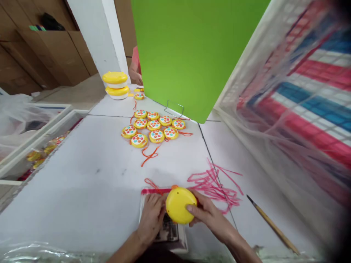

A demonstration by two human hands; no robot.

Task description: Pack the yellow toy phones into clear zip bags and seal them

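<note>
My right hand (211, 215) grips a round yellow toy (181, 204), its thumb on the plain back, which shows small screw holes. An orange bit sticks out at the toy's top. My left hand (151, 215) is beside the toy's left edge, fingers bent together; what they pinch, if anything, is hidden. An orange cord loop (153, 185) lies just beyond those fingers. Beneath both hands is a flat, pink-edged stack (181, 237) with a dark printed patch, partly covered. Farther off, several similar yellow toys (154, 125) lie face up, showing white faces with coloured dots and orange cords.
Pink strips (214, 184) lie right of my hands, near a wooden-handled pointed tool (274, 224). A green board (197, 54) rises behind the toys. Stacked yellow-and-white containers (116, 86) stand at the far left, near another person's arm (135, 73). A plastic-covered crate (274, 109) borders the right.
</note>
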